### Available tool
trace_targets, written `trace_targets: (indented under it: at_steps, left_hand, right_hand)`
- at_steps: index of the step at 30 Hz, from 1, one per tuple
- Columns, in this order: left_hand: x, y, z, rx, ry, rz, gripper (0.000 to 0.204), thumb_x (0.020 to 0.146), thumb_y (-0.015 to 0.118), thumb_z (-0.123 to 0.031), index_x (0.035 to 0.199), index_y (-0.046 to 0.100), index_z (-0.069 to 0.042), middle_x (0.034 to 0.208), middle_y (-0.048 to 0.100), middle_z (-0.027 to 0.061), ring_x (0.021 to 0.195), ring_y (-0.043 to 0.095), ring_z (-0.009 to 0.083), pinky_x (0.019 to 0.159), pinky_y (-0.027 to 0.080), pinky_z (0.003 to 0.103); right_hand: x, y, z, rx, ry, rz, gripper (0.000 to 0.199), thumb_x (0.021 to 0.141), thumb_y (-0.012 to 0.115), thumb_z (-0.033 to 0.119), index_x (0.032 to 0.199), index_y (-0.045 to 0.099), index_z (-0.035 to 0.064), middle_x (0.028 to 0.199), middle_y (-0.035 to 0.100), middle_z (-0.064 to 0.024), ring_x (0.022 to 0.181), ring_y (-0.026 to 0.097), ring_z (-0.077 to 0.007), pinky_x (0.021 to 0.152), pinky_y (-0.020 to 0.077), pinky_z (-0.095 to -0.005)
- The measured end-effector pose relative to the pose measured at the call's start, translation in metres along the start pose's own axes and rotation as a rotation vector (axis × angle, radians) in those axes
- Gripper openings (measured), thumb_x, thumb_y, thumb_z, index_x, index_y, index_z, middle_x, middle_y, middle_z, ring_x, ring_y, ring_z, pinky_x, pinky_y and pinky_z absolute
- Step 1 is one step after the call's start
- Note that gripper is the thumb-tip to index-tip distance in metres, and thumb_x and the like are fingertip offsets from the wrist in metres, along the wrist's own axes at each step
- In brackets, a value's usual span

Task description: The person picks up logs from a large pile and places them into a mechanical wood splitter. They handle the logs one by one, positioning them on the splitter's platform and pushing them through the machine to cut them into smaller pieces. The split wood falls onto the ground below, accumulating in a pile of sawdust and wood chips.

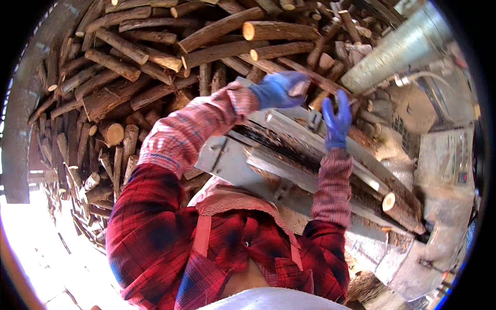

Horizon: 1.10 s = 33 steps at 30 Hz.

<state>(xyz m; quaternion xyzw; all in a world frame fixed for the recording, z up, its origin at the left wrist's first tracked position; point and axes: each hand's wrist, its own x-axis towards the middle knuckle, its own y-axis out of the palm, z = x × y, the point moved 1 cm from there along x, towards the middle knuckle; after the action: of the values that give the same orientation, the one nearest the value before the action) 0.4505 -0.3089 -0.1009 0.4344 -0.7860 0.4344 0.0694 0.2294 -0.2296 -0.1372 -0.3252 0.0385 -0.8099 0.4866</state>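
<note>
At the far side of the metal machine (235,168), the left hand (281,89) is curled, its grip unclear; the right hand (337,119) is spread, empty. One log (405,213) lies at the machine's right end; plenty seems left in the woodpile (112,64) beyond.

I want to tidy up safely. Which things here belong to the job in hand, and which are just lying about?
Likely in the job:
gloved left hand
gloved right hand
metal machine nearest them
single log at its right end

Likely just lying about:
log pile beyond
large metal pipe
</note>
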Motion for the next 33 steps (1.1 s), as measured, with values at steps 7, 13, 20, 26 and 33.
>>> trace_targets:
  at_steps: [7,13,20,26,33]
  left_hand:
    - [-0.097,-0.153,0.273,0.732,-0.766,0.357,0.105,0.068,0.071,-0.062,0.147,0.028,-0.007,0.151,0.03,0.0204,0.14,0.029,0.0358,0.113,0.03,0.041]
    - [-0.013,-0.201,0.42,0.887,-0.624,0.104,0.106,0.06,0.079,-0.053,0.145,0.031,-0.011,0.138,0.044,0.0145,0.129,0.043,0.031,0.106,0.038,0.042]
    - [0.033,-0.199,0.471,0.703,-0.907,0.5,0.125,0.06,0.085,-0.044,0.155,0.007,-0.016,0.135,0.049,0.026,0.12,0.055,0.0379,0.101,0.045,0.043]
    - [-0.002,-0.21,0.405,-0.028,-0.957,0.182,0.102,0.063,0.087,-0.039,0.143,0.034,-0.004,0.116,0.063,0.0181,0.104,0.062,0.0274,0.088,0.051,0.036]
    - [-0.024,-0.206,0.184,-0.874,-0.721,0.087,0.09,0.07,0.086,-0.021,0.141,0.036,0.0,0.129,0.055,0.0118,0.113,0.057,0.0215,0.1,0.044,0.033]
  right_hand:
    - [0.016,0.098,-0.062,-0.748,0.248,0.584,0.063,0.094,0.04,0.06,0.089,0.068,0.0046,0.09,0.067,-0.0218,0.086,0.064,-0.0416,0.074,0.0488,-0.0461]
    - [0.016,0.094,-0.064,-0.616,0.405,0.535,0.043,0.092,0.053,0.046,0.087,0.07,0.0066,0.084,0.066,-0.0213,0.082,0.065,-0.0397,0.069,0.0491,-0.0449]
    - [0.026,0.1,-0.039,-0.606,0.358,0.562,0.034,0.09,0.056,0.041,0.094,0.07,0.0105,0.084,0.066,-0.0212,0.082,0.065,-0.0399,0.069,0.0498,-0.0476]
    - [0.031,0.095,-0.03,-0.604,0.374,0.488,0.038,0.088,0.058,0.045,0.099,0.069,0.0101,0.084,0.068,-0.0183,0.083,0.067,-0.0369,0.072,0.0514,-0.0452]
    - [0.028,0.118,0.013,0.318,0.089,0.265,0.05,0.093,0.064,0.025,0.134,0.048,0.0027,0.13,0.052,-0.0107,0.115,0.054,-0.0219,0.1,0.0441,-0.0363]
